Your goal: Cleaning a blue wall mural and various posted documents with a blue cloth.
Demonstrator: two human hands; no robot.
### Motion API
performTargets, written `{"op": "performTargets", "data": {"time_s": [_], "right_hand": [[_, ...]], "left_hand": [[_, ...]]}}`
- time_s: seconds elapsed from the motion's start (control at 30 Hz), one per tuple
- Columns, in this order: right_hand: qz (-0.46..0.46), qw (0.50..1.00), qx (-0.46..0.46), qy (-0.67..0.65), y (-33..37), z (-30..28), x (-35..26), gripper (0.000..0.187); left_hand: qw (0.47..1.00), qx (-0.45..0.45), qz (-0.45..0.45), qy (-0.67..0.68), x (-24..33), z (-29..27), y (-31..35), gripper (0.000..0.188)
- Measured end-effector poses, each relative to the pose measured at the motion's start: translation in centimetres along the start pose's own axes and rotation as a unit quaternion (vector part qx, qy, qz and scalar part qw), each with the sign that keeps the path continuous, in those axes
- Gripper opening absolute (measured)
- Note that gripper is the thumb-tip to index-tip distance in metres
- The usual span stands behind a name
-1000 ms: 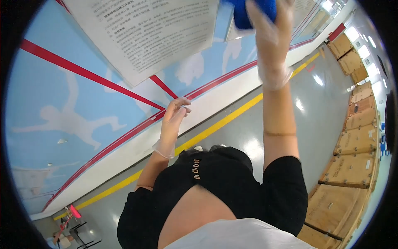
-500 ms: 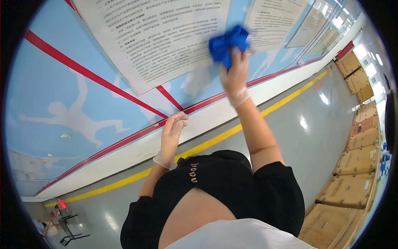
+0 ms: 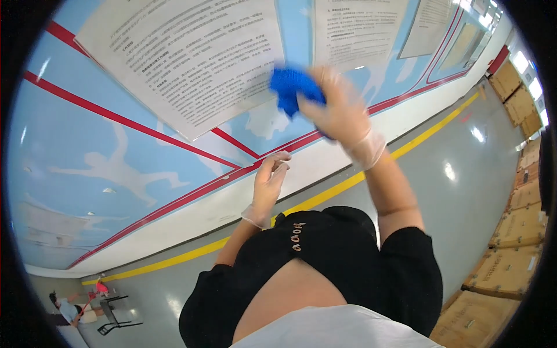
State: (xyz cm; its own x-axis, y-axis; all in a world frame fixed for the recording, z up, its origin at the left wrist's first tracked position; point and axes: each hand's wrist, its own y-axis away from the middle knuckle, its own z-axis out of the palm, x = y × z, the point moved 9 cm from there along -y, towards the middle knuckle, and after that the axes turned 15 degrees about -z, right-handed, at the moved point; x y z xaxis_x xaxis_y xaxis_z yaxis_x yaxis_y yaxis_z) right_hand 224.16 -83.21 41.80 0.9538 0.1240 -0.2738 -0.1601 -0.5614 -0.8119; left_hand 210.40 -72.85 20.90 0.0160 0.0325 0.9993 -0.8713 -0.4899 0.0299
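Note:
My right hand [image 3: 342, 113], in a clear thin glove, grips a bunched blue cloth [image 3: 296, 90]. It is slightly blurred in front of the wall, by the lower right part of a large printed sheet [image 3: 203, 75]. Whether the cloth touches the surface I cannot tell. Lower and to the left, my left hand [image 3: 270, 184] wears the same kind of glove. Its fingers are loosely bent with a gap to the thumb, and nothing shows in them. It hangs near the red stripe [image 3: 301, 141] along the wall's lower part.
More printed sheets [image 3: 357, 35] hang farther right on the light blue wall [image 3: 64, 133]. A yellow line [image 3: 325, 191] runs along the grey floor. Wooden crates [image 3: 502, 269] line the right side. At the far lower left, another person [image 3: 72, 310] is near a black-framed cart [image 3: 113, 313].
The view has shifted, so the wall sheets sit farther left. My right hand has come lower and nearer with the blue cloth. The left hand keeps much the same pose.

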Motion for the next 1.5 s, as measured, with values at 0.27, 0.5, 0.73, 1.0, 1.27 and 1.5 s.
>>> {"op": "performTargets", "data": {"time_s": [0.27,0.5,0.73,1.0,1.27,1.5], "right_hand": [[-0.34,0.903,0.205,0.161,-16.4,-3.9,-9.3,0.044],[-0.294,0.922,0.179,0.179,-5.8,5.3,-5.4,0.025],[-0.041,0.975,-0.198,-0.089,8.7,16.1,0.9,0.038],[0.121,0.787,-0.139,-0.588,9.6,12.1,-4.1,0.08],[0.12,0.909,-0.071,-0.392,10.8,4.5,-2.1,0.059],[0.289,0.874,-0.043,-0.388,18.5,4.2,1.1,0.048]], "left_hand": [[0.997,0.063,-0.036,0.025,-0.3,-0.7,1.7,0.025],[0.984,0.165,-0.007,0.064,-2.3,-5.0,4.1,0.024],[0.958,0.205,0.058,-0.192,0.1,-4.3,6.1,0.049],[0.839,0.288,0.327,-0.327,13.3,-3.4,4.7,0.059],[0.412,0.526,0.592,-0.451,39.1,-1.9,4.5,0.043],[0.459,0.562,0.387,-0.569,30.6,-1.0,-1.1,0.044]]}}
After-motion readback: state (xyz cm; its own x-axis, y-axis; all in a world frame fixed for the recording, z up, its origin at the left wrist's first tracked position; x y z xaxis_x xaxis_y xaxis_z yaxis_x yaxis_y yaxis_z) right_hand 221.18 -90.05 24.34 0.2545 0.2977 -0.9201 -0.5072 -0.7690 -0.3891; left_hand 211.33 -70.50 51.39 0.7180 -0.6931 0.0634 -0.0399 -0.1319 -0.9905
